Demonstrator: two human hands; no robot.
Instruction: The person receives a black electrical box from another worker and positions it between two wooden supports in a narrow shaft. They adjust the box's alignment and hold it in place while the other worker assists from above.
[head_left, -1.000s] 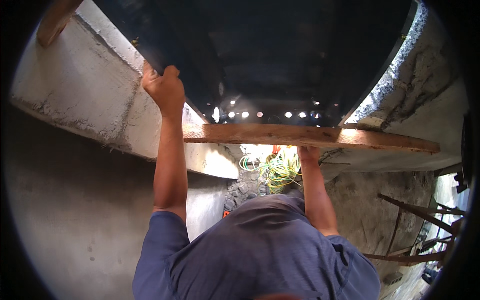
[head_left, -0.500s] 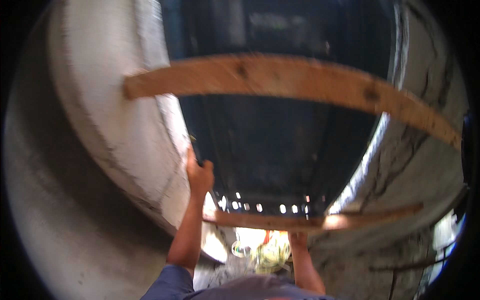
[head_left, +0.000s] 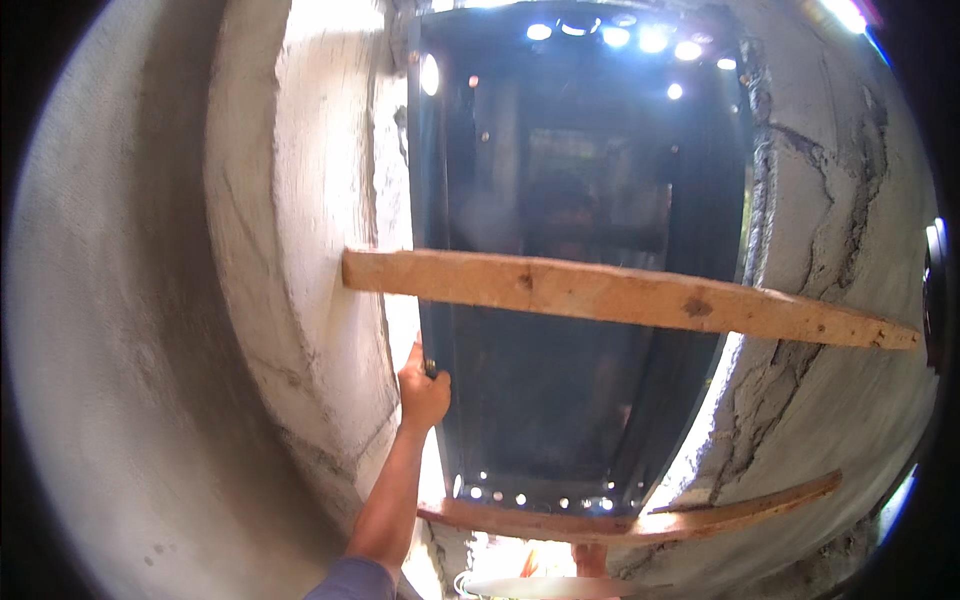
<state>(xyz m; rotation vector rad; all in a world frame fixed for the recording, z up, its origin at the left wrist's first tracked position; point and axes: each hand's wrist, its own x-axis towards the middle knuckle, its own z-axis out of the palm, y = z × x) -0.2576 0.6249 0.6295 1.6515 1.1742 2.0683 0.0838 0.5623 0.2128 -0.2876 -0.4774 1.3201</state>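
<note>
A long dark glossy panel, with rows of bright holes at both ends, lies in a gap between concrete edges. My left hand is closed on its left edge, by a small dark fitting. An upper wooden board crosses the panel, and a lower wooden board runs along its near end. My right hand shows only in part at the underside of the lower board; its fingers are hidden.
A pale concrete beam borders the panel on the left, beside a grey plastered wall. Cracked, rough concrete lies to the right. Light comes through gaps along the panel's sides.
The view has tipped upward along the panel, bringing its far end and the upper board into sight. My hands now appear lower in the picture, the left still on the edge.
</note>
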